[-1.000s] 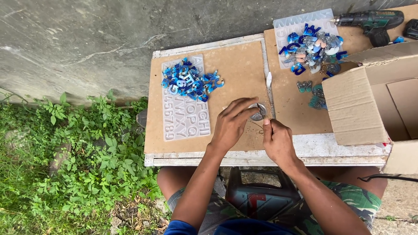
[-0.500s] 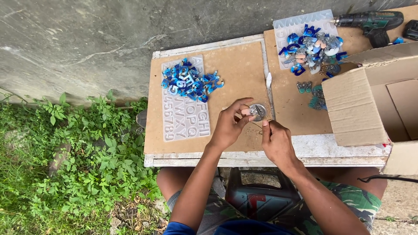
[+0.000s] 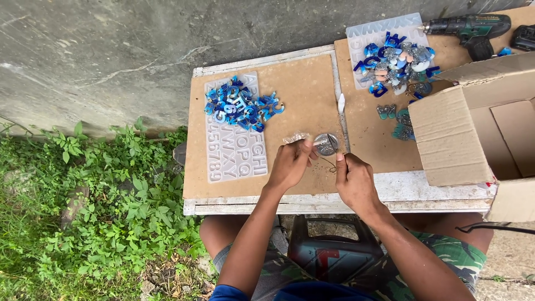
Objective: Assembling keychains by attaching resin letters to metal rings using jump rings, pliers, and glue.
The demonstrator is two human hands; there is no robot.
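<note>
My left hand pinches a small round silvery disc with a scrap of clear film beside it, held just above the brown board. Close to its right, my right hand is closed around a thin tool or wire whose tip points at the disc; the tool is mostly hidden by my fingers. A clear letter mould lies to the left on the board, with a heap of blue and white cast letters on its far end.
A second mould with a pile of blue, silver and pink letters lies at the back right. An open cardboard box fills the right side. A cordless drill rests at the far right. Concrete wall behind, weeds to the left.
My left hand has lifted and turned the disc so its flat face shows. My right hand has closed in beside it. Everything else stays where it was.
</note>
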